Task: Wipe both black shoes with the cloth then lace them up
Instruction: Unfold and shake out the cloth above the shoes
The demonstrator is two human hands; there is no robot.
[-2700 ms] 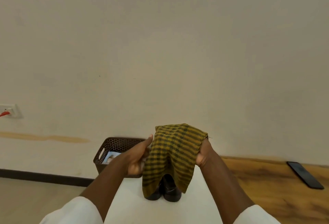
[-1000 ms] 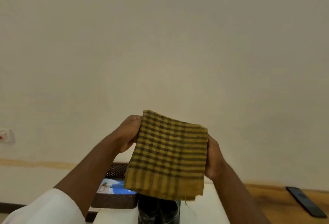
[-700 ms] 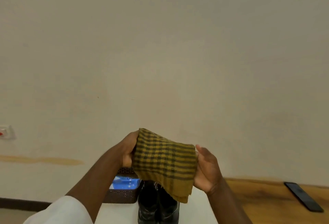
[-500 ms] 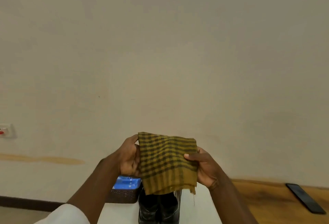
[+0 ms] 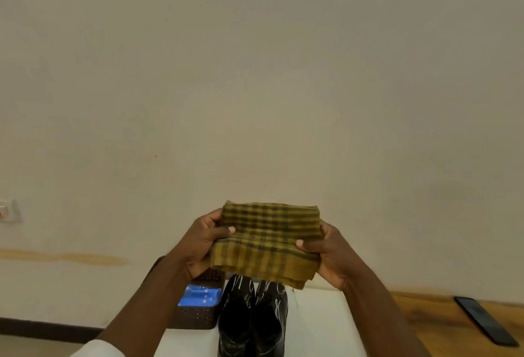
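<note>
**Cloth folded down to a pad, shoes not yet touched**

Half a second ago the cloth hung as a taller sheet from both hands; now it has been folded over into a thicker, flatter pad, wider than it is deep. The left hand grips its left edge with the thumb on top and the fingers curled beneath, and the right hand pinches the right edge the same way. That reads as the end of preparing the cloth (a compact pad suits wiping better than a loose sheet), so wiping looks like the next step and lacing is still far off.

The pad is held in the air above the shoes, not touching them, its long axis running left to right between the hands.

The two black shoes stand side by side, touching, on the white surface. Their long axes run away from the person toward the wall; which end is the toe I cannot tell. A basket sits just beside them on the left, and a phone lies well apart on the right.
</note>
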